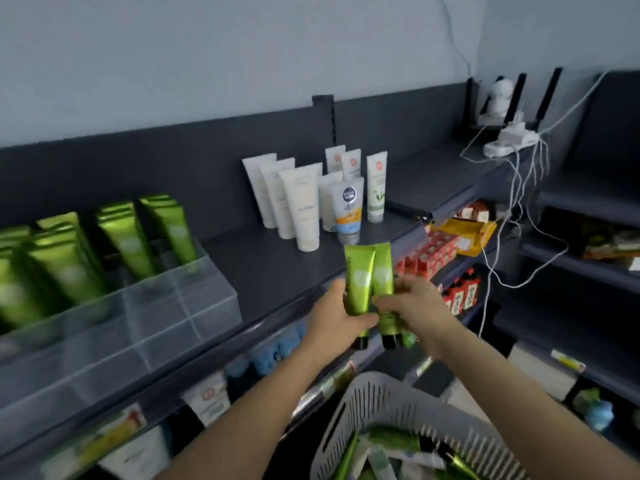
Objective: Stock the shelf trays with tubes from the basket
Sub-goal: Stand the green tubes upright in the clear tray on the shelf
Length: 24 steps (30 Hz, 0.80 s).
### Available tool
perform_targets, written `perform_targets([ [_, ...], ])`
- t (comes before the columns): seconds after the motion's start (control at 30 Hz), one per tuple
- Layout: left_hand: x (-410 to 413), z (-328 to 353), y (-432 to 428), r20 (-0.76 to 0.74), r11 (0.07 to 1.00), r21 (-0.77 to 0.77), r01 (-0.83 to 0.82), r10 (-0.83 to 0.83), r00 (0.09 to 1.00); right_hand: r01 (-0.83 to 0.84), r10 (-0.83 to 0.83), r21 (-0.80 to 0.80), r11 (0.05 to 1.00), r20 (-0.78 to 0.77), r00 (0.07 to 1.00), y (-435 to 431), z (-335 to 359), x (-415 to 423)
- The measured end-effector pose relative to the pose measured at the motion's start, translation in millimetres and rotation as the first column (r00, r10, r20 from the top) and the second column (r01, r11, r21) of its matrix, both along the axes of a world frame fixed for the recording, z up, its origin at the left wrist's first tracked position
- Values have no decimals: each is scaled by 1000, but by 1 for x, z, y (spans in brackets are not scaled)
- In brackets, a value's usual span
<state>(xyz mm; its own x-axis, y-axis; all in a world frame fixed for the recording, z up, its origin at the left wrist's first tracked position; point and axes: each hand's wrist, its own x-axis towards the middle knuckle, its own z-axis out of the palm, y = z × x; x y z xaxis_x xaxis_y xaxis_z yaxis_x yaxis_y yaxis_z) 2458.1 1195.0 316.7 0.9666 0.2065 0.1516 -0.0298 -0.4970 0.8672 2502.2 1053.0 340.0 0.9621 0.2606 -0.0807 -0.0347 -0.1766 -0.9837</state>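
Two green tubes with black caps are held upright, caps down, in front of the dark shelf's edge. My left hand (337, 318) grips the left green tube (358, 282); my right hand (412, 301) grips the right green tube (383, 271). The tubes touch side by side. A clear plastic shelf tray (166, 313) at the left holds several more green tubes (124, 237) in its rear compartments; its front compartments look bare. The grey slotted basket (377, 400) sits below at the bottom right, with more green tubes (394, 441) lying inside.
White and orange-blue tubes (304, 206) stand on the dark shelf (270, 268) behind my hands. A white power strip (510, 142) with hanging cables sits at the shelf's right end. Lower shelves hold red boxes (433, 252) and other goods.
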Motion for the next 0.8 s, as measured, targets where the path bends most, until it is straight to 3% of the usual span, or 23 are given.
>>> perform_targets([
  [0.17, -25, 65, 55, 215, 986, -142, -88, 117, 970, -183, 169, 210, 961, 82, 982, 58, 68, -18],
  [0.4, -68, 130, 152, 358, 906, 86, -414, 360, 862, -353, 308, 252, 901, 200, 930, 160, 105, -37],
  [0.53, -95, 153, 201, 378, 812, 207, -546, 448, 810, -333, 277, 200, 922, 262, 924, 216, 103, -40],
  [0.63, -104, 154, 233, 373, 774, 215, -596, 499, 782, -273, 198, 165, 948, 367, 909, 249, 98, -39],
  [0.8, -98, 148, 263, 283, 720, 368, -588, 516, 808, -251, 185, 112, 961, 415, 891, 284, 88, -23],
])
